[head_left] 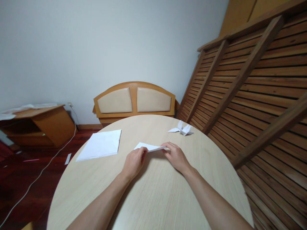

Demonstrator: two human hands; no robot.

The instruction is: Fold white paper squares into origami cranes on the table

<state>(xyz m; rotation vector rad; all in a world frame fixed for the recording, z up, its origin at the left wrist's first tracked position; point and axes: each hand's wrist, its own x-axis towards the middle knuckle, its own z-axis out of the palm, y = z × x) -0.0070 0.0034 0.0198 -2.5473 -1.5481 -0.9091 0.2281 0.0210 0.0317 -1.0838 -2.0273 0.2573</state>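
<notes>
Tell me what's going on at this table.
A person is handling a piece of folded white paper, with the left-hand grip near one end and the right-hand grip at the other. On the round table, a stack of white sheets lies off to the left, and a folded paper figure, which looks like a bird, sits beyond the right hand.

No lettering, label or number can be read here (nor any brand or sign)
</notes>
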